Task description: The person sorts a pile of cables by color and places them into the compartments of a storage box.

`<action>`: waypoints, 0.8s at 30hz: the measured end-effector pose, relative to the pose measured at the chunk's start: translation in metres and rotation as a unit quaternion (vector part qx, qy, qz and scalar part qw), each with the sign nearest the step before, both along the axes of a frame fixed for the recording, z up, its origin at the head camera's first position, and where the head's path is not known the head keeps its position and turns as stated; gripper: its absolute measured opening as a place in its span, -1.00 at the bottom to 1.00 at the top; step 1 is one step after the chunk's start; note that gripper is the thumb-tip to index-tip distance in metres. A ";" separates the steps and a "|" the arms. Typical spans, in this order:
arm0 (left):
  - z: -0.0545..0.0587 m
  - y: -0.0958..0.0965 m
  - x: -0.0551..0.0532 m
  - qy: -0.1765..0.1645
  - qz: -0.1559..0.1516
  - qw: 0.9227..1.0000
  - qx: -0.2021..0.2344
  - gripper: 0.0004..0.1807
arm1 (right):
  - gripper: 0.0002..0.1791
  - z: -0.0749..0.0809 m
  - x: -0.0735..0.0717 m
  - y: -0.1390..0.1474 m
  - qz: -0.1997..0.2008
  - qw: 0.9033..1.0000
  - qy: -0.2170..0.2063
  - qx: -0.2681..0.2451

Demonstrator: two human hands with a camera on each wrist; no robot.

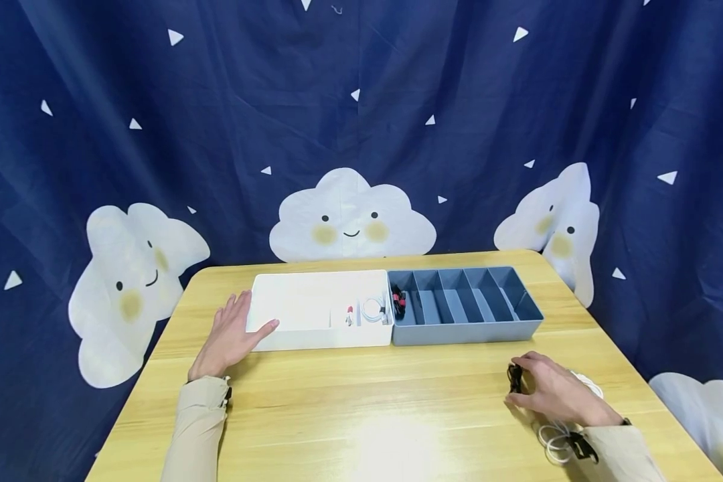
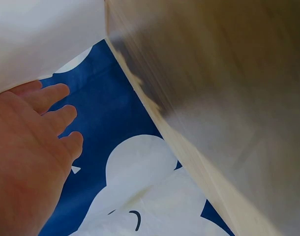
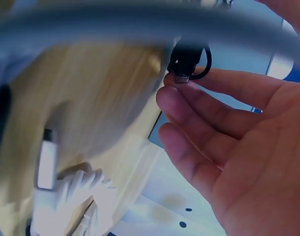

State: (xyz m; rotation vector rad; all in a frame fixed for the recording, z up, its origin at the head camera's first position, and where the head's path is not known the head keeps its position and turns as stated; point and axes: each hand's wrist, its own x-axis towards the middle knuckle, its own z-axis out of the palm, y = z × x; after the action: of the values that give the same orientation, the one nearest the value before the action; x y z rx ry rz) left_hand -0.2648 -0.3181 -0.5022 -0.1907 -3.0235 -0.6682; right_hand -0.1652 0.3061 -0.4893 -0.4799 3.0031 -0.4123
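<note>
My right hand (image 1: 559, 393) pinches a bundled black cable (image 1: 515, 379) above the right side of the table. In the right wrist view, the cable's metal-tipped plug (image 3: 183, 73) shows at my fingertips. On the far left, my left hand (image 1: 227, 340) rests with spread, extended fingers against the left end of a white box (image 1: 325, 340), its thumb at the front rim. That box holds a coiled white cable (image 1: 371, 309) and a small red-and-white item (image 1: 349, 314). Beside it stands a blue-grey divided box (image 1: 466, 333) with a black cable bundle with red (image 1: 399, 301) in its leftmost compartment.
White cables lie around my right hand: one coil (image 1: 589, 383) behind it, and another loop (image 1: 553, 443) under the wrist. The wooden table (image 1: 313, 402) has its back edge against a dark blue curtain (image 1: 235, 100) printed with clouds.
</note>
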 end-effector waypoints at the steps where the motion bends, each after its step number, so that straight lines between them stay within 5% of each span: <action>1: 0.000 0.000 0.000 0.000 0.000 1.000 0.000 0.28 | -0.12 0.000 0.000 0.000 -0.001 1.000 0.008 -0.002; 24: 0.001 0.001 0.003 0.001 0.001 1.000 0.006 0.27 | -0.21 0.015 -0.012 -0.005 0.015 0.997 0.069 -0.037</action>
State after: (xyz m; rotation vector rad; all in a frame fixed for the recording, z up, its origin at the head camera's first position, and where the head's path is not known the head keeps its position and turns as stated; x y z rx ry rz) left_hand -0.2619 -0.3170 -0.5012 -0.1871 -3.0177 -0.6842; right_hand -0.1770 0.3013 -0.4739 -0.5808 3.1186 -0.5084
